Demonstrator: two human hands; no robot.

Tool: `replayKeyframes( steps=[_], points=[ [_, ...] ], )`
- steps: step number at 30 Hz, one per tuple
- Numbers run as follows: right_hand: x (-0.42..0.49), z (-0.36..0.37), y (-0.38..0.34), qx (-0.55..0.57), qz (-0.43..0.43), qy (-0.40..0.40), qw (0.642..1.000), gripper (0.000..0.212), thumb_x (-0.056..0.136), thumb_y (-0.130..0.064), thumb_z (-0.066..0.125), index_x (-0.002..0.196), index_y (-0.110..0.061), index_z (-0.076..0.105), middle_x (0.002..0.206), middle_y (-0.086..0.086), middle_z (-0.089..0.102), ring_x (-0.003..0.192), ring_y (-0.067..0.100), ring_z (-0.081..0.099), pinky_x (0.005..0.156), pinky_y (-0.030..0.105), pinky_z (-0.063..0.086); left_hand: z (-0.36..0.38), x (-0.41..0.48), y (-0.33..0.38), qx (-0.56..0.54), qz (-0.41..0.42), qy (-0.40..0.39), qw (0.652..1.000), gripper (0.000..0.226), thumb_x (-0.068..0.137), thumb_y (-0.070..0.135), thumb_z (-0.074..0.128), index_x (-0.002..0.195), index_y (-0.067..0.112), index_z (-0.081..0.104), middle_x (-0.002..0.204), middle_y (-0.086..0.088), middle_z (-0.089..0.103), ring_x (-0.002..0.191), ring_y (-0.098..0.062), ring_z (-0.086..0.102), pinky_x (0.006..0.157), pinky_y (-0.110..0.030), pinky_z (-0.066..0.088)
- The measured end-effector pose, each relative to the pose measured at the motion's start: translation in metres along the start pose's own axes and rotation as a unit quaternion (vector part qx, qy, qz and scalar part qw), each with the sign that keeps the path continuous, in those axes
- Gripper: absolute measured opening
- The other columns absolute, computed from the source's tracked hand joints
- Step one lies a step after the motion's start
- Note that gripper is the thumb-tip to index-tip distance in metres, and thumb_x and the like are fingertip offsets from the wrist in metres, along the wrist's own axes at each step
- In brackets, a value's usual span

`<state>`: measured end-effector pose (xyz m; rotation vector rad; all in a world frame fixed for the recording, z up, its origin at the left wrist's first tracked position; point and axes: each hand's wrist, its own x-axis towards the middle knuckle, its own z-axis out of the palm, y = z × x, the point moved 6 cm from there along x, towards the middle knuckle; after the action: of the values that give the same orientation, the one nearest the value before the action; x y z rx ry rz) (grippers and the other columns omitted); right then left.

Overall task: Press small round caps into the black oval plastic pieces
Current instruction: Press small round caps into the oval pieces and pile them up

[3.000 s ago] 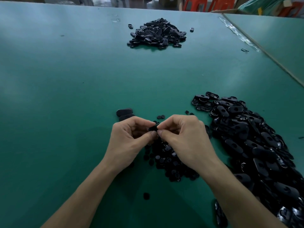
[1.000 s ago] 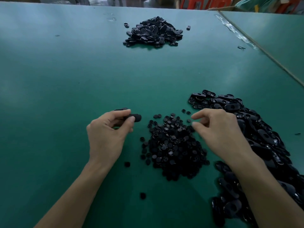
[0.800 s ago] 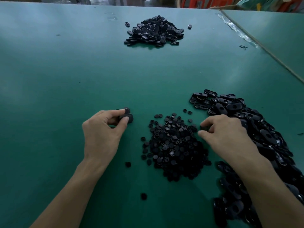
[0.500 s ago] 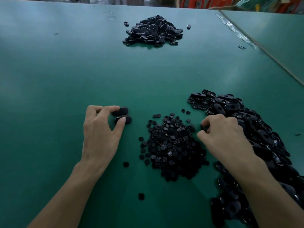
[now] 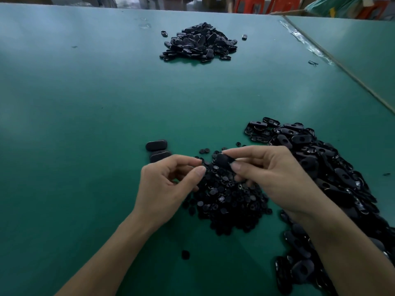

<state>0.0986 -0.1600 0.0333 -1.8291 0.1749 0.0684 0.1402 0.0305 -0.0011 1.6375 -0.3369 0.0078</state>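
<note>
- Your right hand point(image 5: 271, 176) is pinching a black oval piece point(image 5: 223, 160) between thumb and forefinger, holding it just above the far edge of the cap pile point(image 5: 226, 201).
- Your left hand point(image 5: 168, 186) is hovering close beside it, thumb and forefinger drawn nearly together. Whether a cap is sitting between them, I cannot tell.
- The two hands are standing close but are not touching.
- The oval is probably behaving as light, stiff moulded plastic: it is not sagging in your pinch, and its glossy skin is likely making it slippery.
- You are best gripping it by its long edges, leaving the middle hole clear for the cap.
- The caps are looking tiny, flat and light, so they are likely to skitter. Pinching one by its rim is the safer hold.
- Seating it is probably needing a firm, square thumb push against the supported oval. A tilted cap is risking a jam or a pop-out.
- The oval pile point(image 5: 320, 167) is lying to your right, touching the caps.
- Two set-aside ovals point(image 5: 157, 145) are resting just beyond your left hand, and a far heap point(image 5: 198, 43) is sitting well apart across the green table point(image 5: 85, 103).
</note>
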Motion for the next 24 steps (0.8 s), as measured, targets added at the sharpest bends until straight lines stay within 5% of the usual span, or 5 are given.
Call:
replayKeyframes(
  steps=[5, 9, 18, 22, 24],
  points=[
    [0.001, 0.024, -0.007, 0.013, -0.007, -0.041, 0.999, 0.030, 0.092, 0.000, 0.066, 0.096, -0.027, 0.079, 0.073, 0.003, 0.072, 0.067, 0.008, 0.062, 0.061, 0.017, 0.048, 0.002, 0.001, -0.001, -0.092, -0.025, -0.052, 0.994, 0.018, 0.081, 0.026, 0.081, 0.094, 0.015, 0.074, 0.080, -0.002, 0.077, 0.063, -0.014, 0.072, 0.058, -0.015, 0.052],
    [0.004, 0.030, -0.007, -0.012, -0.003, -0.028, 1.000, 0.021, 0.088, -0.006, 0.073, 0.093, -0.026, 0.078, 0.081, 0.007, 0.076, 0.072, 0.015, 0.066, 0.079, 0.037, 0.056, 0.001, 0.003, -0.004, -0.110, -0.044, -0.054, 0.991, 0.011, 0.078, 0.018, 0.077, 0.087, 0.013, 0.074, 0.070, -0.004, 0.075, 0.062, -0.010, 0.072, 0.052, -0.012, 0.048],
    [0.011, 0.025, -0.006, -0.028, -0.028, 0.020, 0.999, 0.016, 0.085, -0.005, 0.076, 0.091, -0.020, 0.078, 0.079, -0.001, 0.077, 0.074, 0.011, 0.073, 0.073, 0.021, 0.055, -0.001, 0.006, -0.015, -0.115, -0.061, -0.043, 0.991, 0.010, 0.080, 0.013, 0.072, 0.089, 0.018, 0.075, 0.074, -0.006, 0.074, 0.063, -0.013, 0.069, 0.057, -0.023, 0.055],
    [0.010, 0.019, -0.010, -0.205, -0.069, 0.048, 0.975, 0.010, 0.084, -0.014, 0.078, 0.086, -0.024, 0.077, 0.071, -0.013, 0.071, 0.069, -0.004, 0.065, 0.068, 0.010, 0.049, -0.008, 0.009, -0.019, -0.136, -0.060, 0.006, 0.989, 0.007, 0.080, 0.014, 0.074, 0.084, 0.019, 0.076, 0.077, -0.007, 0.075, 0.069, -0.016, 0.072, 0.060, -0.022, 0.056],
    [0.009, 0.023, -0.005, -0.277, -0.050, 0.012, 0.959, 0.006, 0.084, -0.023, 0.079, 0.081, -0.026, 0.075, 0.069, -0.014, 0.067, 0.067, -0.002, 0.062, 0.066, 0.016, 0.050, -0.011, 0.009, -0.020, -0.153, -0.066, 0.021, 0.986, 0.007, 0.080, 0.015, 0.075, 0.085, 0.020, 0.078, 0.080, -0.007, 0.075, 0.074, -0.019, 0.074, 0.063, -0.021, 0.056]
  ],
)
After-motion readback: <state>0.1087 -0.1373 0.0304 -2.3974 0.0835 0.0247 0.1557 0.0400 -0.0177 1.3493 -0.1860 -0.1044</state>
